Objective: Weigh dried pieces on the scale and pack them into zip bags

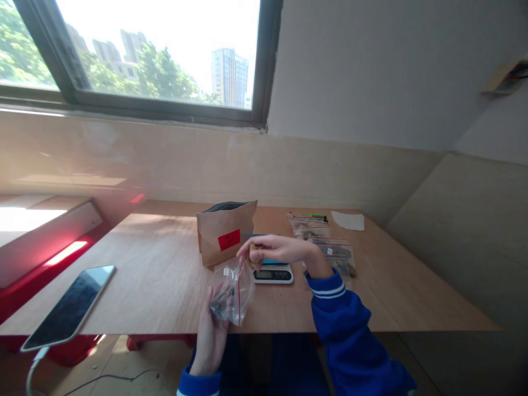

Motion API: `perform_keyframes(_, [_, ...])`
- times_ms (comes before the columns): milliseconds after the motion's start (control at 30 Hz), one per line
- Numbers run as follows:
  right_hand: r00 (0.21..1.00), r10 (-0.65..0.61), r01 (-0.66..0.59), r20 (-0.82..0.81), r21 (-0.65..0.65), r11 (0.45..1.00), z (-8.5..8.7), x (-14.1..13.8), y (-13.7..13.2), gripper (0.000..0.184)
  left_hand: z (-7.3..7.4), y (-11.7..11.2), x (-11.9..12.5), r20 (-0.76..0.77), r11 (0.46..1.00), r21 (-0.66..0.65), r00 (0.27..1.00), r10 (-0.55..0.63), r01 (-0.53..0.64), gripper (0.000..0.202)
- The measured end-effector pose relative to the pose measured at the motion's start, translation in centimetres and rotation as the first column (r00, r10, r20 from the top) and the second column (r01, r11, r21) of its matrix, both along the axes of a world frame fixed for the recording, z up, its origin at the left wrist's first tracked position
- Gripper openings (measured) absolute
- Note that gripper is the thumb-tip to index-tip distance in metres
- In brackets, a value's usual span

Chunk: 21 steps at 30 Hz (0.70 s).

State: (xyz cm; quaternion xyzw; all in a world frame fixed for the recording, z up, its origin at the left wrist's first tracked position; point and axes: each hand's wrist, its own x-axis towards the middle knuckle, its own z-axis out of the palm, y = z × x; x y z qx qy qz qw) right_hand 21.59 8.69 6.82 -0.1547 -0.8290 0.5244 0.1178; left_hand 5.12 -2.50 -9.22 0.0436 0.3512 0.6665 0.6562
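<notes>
Left hand (212,330) is cupped round the clear zip bag (226,300) by the scale (273,274), probably just steadying it, while the right hand (278,249)'s got a pinchy grip on some brown lump (254,256) nearby.

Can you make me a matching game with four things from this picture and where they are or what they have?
1. Paper bag
2. Frontmost clear bag
3. Brown piece
4. Dark-screened device

A. In the right hand
B. Has a white cable plugged in
C. Stands with a red label on its front
D. In the left hand

Pairs: 1-C, 2-D, 3-A, 4-B
</notes>
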Motion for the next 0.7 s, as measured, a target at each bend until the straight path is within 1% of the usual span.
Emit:
perform_keyframes(33, [0.990,-0.082,0.088,-0.119,0.048,0.995,0.8,-0.4,0.7,0.031,0.0,0.0,-0.2,-0.002,0.999,-0.029,1.000,0.023,-0.023,0.030])
perform_keyframes(67, [0.952,-0.177,0.203,-0.250,0.086,0.975,1.6,-1.0,1.4,0.030,0.0,0.0,-0.3,0.000,0.998,-0.057,0.999,0.037,-0.037,0.027])
perform_keyframes(133, [0.821,-0.324,0.424,-0.469,0.121,0.898,2.6,-2.5,2.9,0.027,0.2,0.0,-0.4,0.007,0.995,-0.090,0.999,0.050,-0.049,0.024])
perform_keyframes(167, [0.765,-0.364,0.499,-0.531,0.133,0.856,2.9,-3.4,3.6,0.027,0.3,-0.1,-0.5,0.012,0.994,-0.095,0.998,0.054,-0.053,0.023])
perform_keyframes(200, [0.736,-0.382,0.544,-0.559,0.152,0.825,3.1,-4.2,4.3,0.026,0.4,-0.1,-0.5,0.017,0.994,-0.095,0.998,0.056,-0.054,0.023])
perform_keyframes(233, [0.732,-0.384,0.563,-0.563,0.182,0.806,3.0,-5.0,4.9,0.025,0.6,-0.2,-0.5,0.022,0.994,-0.094,0.998,0.055,-0.053,0.023])
perform_keyframes(267, [0.747,-0.376,0.563,-0.549,0.221,0.797,2.9,-5.7,5.5,0.025,0.7,-0.2,-0.5,0.027,0.995,-0.090,0.998,0.053,-0.051,0.023])
perform_keyframes(367, [0.825,-0.318,0.504,-0.468,0.354,0.788,1.7,-7.2,6.5,0.025,0.8,-0.4,-0.5,0.026,0.994,-0.096,0.998,0.059,-0.056,0.023])
perform_keyframes(433, [0.856,-0.287,0.470,-0.429,0.420,0.776,0.9,-7.6,6.7,0.028,0.7,-0.4,-0.6,0.009,0.991,-0.106,0.997,0.078,-0.076,0.023])
perform_keyframes(500, [0.865,-0.278,0.463,-0.417,0.452,0.762,0.3,-7.7,6.6,0.033,0.6,-0.3,-0.7,-0.004,0.989,-0.114,0.995,0.095,-0.095,0.023])
perform_keyframes(600, [0.863,-0.290,0.475,-0.414,0.470,0.744,0.1,-7.5,6.5,0.037,0.3,-0.1,-0.8,-0.004,0.989,-0.108,0.995,0.099,-0.099,0.023])
perform_keyframes(700, [0.849,-0.320,0.512,-0.421,0.507,0.694,0.5,-7.2,6.5,0.034,0.4,-0.1,-0.8,0.003,0.989,-0.106,0.995,0.101,-0.100,0.023])
